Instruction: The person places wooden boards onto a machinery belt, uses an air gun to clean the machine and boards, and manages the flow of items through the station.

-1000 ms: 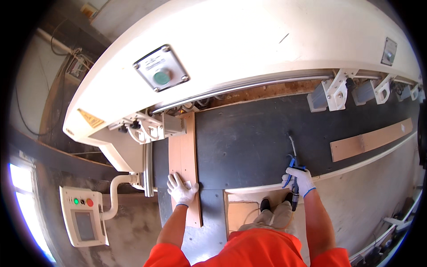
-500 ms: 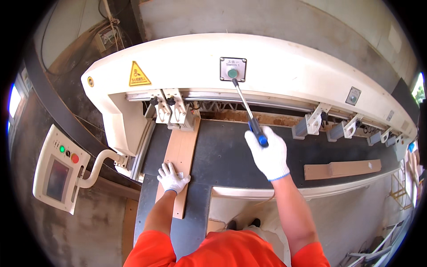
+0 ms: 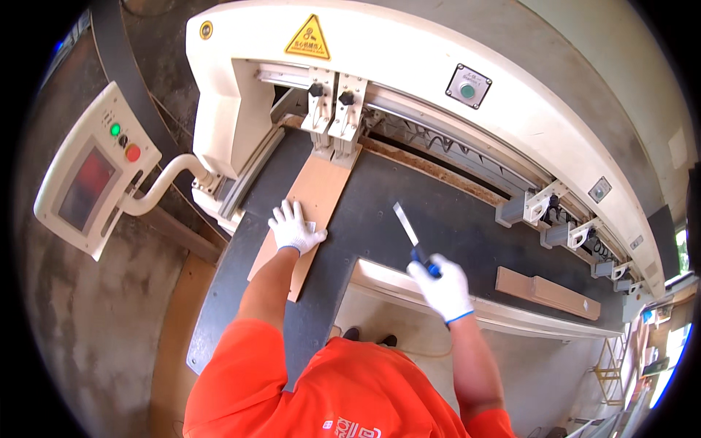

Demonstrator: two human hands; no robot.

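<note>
A long light-brown wooden board (image 3: pixel 315 196) lies on the dark machine table, its far end beneath two metal clamps (image 3: pixel 332 120). My gloved left hand (image 3: pixel 296 230) rests on the board with fingers spread, beside a small pale label (image 3: pixel 311 226). In my gloved right hand (image 3: pixel 442 286) is a screwdriver (image 3: pixel 415 244) with a blue and black handle, fingers closed around it. Its metal shank is smeared by motion and points away from me over the table. The green button (image 3: pixel 467 90) on the machine's white beam stands apart from the tool.
On the left, a control panel (image 3: pixel 91 171) with a screen and a red button hangs on a curved arm. Several more clamps (image 3: pixel 529 206) line the beam at right. A stack of brown strips (image 3: pixel 548 292) lies near the table's right front edge.
My right hand has drawn the screwdriver back from the green button, toward me and lower. My left hand stays on the board. The whole view has turned and shifted.
</note>
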